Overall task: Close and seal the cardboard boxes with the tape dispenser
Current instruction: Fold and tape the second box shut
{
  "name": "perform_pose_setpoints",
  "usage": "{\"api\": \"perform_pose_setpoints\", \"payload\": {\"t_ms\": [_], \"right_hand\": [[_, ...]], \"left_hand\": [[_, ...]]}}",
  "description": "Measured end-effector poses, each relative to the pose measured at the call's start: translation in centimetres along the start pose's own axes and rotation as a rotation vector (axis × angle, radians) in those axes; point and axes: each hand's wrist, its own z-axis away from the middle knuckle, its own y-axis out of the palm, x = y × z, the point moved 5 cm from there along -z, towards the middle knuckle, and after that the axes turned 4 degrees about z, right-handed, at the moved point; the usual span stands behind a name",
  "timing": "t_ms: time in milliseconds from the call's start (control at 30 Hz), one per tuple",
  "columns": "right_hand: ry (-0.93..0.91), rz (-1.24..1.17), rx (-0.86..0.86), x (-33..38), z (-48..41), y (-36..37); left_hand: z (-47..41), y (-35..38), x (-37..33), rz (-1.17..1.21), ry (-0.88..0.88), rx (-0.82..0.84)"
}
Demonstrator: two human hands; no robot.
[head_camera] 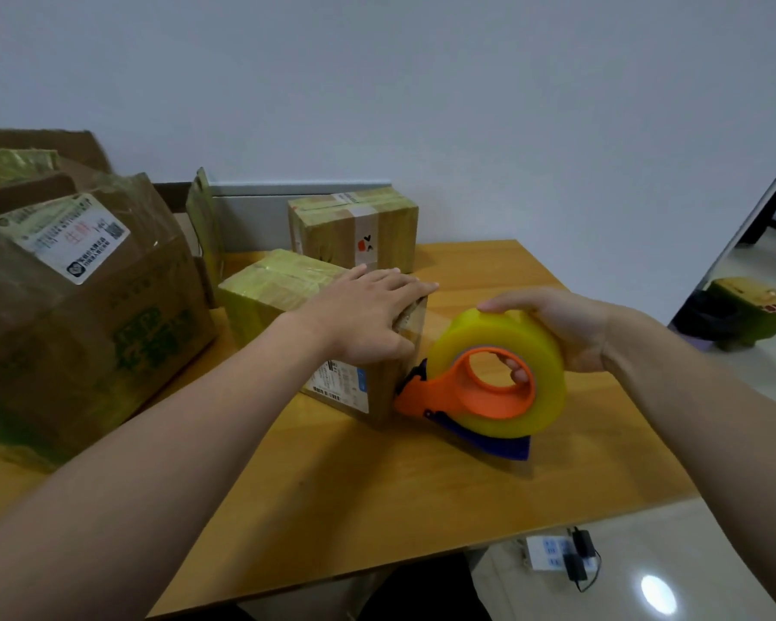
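A small cardboard box (269, 293), wrapped in yellowish tape, sits at the middle of the wooden table (377, 486). My left hand (368, 311) lies flat on its top right corner, fingers straight. My right hand (552, 324) grips the tape dispenser (489, 387), an orange frame with a blue base carrying a big yellowish tape roll; my fingers pass through the roll's core. The dispenser's orange nose touches the box's lower right side face.
A large brown box (77, 316) with a white label fills the left of the table. Another taped box (355, 226) stands at the back against the wall. A power strip (556, 553) lies on the floor beyond the table's right edge.
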Motion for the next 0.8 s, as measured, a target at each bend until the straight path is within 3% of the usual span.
{"api": "perform_pose_setpoints", "payload": {"t_ms": [333,567,800], "right_hand": [[-0.105,-0.042,-0.127,-2.1,0.9,-1.4],[-0.120,-0.091,-0.089,-2.9,0.8,-1.4],[0.023,0.113,-0.060,-2.1,0.5,-1.0]], "left_hand": [[-0.2,0.1,0.4,0.010,0.010,-0.008],[0.0,0.0,0.3,0.000,0.021,-0.024],[0.2,0.0,-0.2,-0.031,0.022,-0.015]]}}
